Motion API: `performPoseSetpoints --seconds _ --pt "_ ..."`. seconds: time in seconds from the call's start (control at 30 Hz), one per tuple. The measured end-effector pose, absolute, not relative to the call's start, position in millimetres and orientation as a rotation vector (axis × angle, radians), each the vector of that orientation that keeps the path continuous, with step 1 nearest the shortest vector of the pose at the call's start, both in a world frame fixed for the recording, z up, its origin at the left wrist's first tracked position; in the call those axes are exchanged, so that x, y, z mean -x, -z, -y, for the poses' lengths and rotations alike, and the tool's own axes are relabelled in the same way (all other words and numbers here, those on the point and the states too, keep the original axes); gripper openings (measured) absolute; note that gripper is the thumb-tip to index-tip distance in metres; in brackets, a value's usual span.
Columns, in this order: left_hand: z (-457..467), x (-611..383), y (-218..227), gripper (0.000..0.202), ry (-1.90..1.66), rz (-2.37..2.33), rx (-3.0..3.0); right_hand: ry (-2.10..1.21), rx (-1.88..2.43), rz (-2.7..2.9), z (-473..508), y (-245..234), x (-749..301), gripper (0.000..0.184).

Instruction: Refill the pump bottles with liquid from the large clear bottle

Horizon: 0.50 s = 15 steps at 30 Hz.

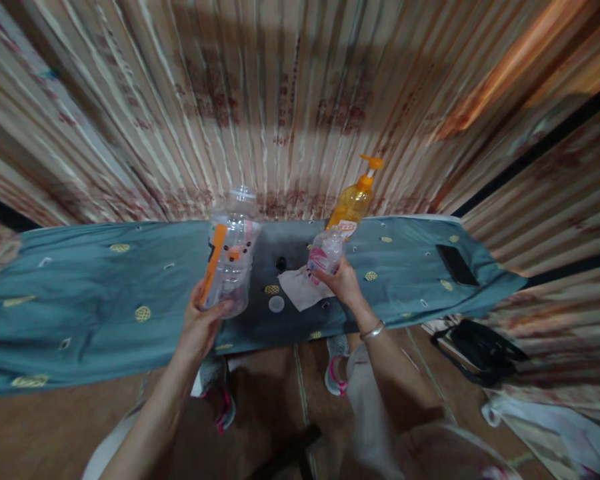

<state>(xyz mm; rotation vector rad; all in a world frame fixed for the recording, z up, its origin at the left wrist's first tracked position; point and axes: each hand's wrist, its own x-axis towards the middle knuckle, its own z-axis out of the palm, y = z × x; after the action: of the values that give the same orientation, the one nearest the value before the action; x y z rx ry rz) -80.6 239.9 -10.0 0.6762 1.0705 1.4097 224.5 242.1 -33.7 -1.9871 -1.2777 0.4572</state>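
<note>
Hands apart, each gripping a bottle over the teal-covered table (100, 283). Left hand (205, 312): closed around the base of the large clear bottle (236, 257), orange stripe at its left side, held roughly upright. Right hand (346, 285): wrapped around the small clear bottle (326, 250), pink print visible, above the white cloth (303, 292). Amber pump bottle (351, 205) just beyond it, far side. Between hands: pale disc (277, 304), near; small black object (281, 264), farther, possibly a cap (blurred). Dark phone (457, 265) lies far right.
</note>
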Motion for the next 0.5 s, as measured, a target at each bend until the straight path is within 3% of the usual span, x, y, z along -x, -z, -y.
performPoseSetpoints --seconds 0.23,0.5 --pt "-242 92 -8 0.055 -1.486 -0.989 -0.616 -0.476 1.982 1.223 -229 32 -219 0.069" --pt "-241 88 -26 0.045 -1.484 -0.855 -0.551 -0.485 1.972 1.152 -226 43 -209 0.060"
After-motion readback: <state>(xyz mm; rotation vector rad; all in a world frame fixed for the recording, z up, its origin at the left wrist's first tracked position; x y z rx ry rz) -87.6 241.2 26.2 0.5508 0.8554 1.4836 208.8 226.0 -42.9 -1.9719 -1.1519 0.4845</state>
